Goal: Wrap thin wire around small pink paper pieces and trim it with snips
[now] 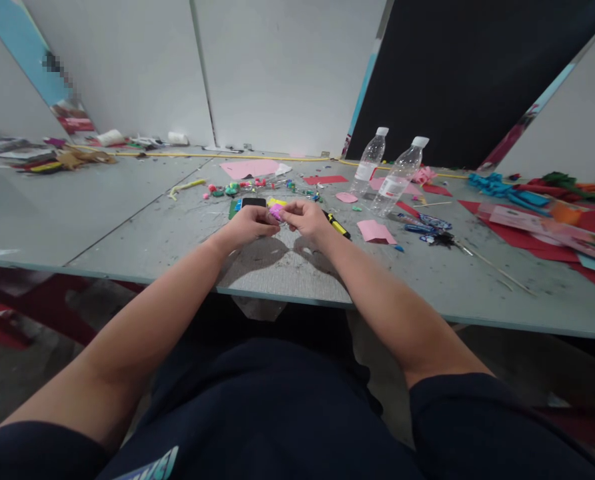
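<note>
Scuffed grey tabletop (pixel 142 233), pretty messy. Our right hand (pixel 305 219) pinched a small shiny purple piece (pixel 276 212) over it; our left hand (pixel 254 224) curled in close, but we couldn't tell if those fingers gripped too. A yellow-and-black plastic-looking tool (pixel 338 227) lay just beside our right. One loose pinch and the piece could've dropped, maybe vanishing among the small red-and-green bits (pixel 232 189) beyond.

Two clear bottles (pixel 396 183) stand on the grey table (pixel 127 230).
</note>
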Demonstrator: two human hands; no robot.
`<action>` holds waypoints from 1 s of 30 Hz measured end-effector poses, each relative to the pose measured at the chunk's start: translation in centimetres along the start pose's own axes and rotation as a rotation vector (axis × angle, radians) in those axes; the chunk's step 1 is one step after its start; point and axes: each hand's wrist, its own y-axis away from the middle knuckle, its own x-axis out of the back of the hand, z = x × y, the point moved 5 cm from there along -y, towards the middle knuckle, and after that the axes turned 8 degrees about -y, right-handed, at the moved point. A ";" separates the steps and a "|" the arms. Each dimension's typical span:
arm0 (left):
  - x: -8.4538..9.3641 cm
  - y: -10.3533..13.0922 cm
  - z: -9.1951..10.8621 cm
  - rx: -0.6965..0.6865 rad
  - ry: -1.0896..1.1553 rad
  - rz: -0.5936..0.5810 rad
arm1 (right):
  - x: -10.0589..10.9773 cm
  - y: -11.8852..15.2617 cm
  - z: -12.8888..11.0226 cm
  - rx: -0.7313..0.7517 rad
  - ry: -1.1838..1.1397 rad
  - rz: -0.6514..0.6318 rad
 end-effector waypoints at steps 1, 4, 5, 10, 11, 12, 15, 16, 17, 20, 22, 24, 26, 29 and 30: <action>0.0 -0.1 -0.1 -0.001 -0.001 -0.001 | 0.0 0.0 0.0 -0.008 -0.013 0.002; 0.0 -0.3 -0.3 -0.007 -0.011 -0.001 | 0.1 0.1 0.1 -0.029 -0.053 -0.003; 0.1 -0.3 -0.4 -0.012 -0.014 0.001 | 0.2 0.0 0.2 -0.035 -0.070 -0.008; 0.1 -0.3 -0.4 -0.013 -0.009 0.018 | 0.5 0.0 0.9 -0.103 -0.141 -0.018; 0.1 -0.3 -0.3 -0.010 -0.009 0.022 | 0.6 0.0 0.9 -0.116 -0.148 -0.007; 0.1 -0.2 -0.3 -0.008 -0.008 0.027 | 0.6 0.1 0.8 -0.126 -0.155 0.004; 0.2 -0.2 -0.2 0.000 -0.011 0.040 | 0.5 0.5 0.3 -0.147 -0.171 0.024; 0.2 -0.1 -0.2 -0.002 -0.012 0.043 | 0.4 0.6 0.1 -0.154 -0.173 0.026; 0.3 -0.1 -0.1 -0.008 -0.015 0.049 | 0.3 0.7 -0.1 -0.163 -0.173 0.029; 0.4 0.0 0.0 -0.037 -0.038 0.061 | 0.1 0.9 -0.4 -0.194 -0.179 0.040; 0.4 0.0 0.0 -0.053 -0.053 0.062 | 0.1 1.0 -0.4 -0.214 -0.198 0.048; 0.4 -0.1 0.0 -0.067 -0.063 0.058 | 0.2 1.0 -0.4 -0.228 -0.217 0.055; 0.4 -0.2 -0.1 -0.081 -0.080 0.055 | 0.2 1.0 -0.4 -0.248 -0.226 0.055; 0.4 -0.3 -0.2 -0.099 -0.108 0.052 | 0.2 1.1 -0.4 -0.284 -0.236 0.029; 0.5 -0.3 -0.2 -0.100 -0.113 0.052 | 0.2 1.2 -0.4 -0.296 -0.244 0.018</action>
